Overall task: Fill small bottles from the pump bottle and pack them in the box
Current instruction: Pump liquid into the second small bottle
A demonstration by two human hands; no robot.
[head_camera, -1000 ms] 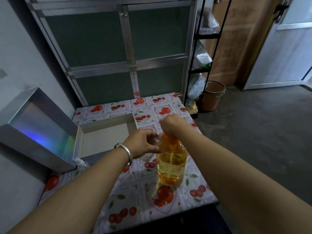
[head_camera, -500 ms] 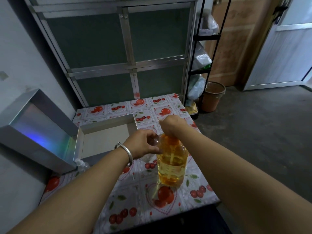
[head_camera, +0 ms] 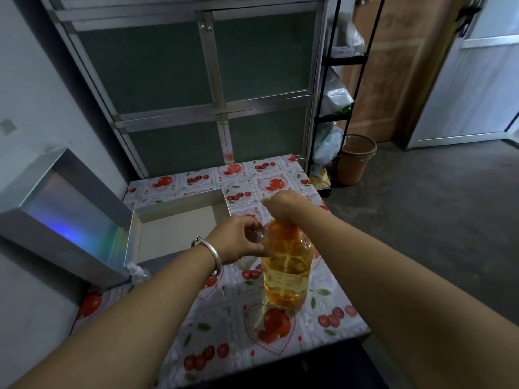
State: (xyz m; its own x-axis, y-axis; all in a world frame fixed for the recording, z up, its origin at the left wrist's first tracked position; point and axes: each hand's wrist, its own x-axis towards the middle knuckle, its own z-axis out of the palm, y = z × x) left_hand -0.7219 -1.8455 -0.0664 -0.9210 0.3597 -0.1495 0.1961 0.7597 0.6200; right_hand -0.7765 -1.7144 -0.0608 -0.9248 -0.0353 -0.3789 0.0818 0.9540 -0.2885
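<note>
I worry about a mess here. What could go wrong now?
1. The small bottle is mostly hidden in the left hand; oil may miss its mouth and spill on the tablecloth.
2. The right hand presses on top of the tall pump bottle, which nothing steadies; it could tip.

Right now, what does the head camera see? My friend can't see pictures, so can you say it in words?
The right hand presses the top of an amber pump bottle on a cherry-print table, while the left hand holds a small clear bottle beside its neck. An open silver box sits behind, left.
</note>
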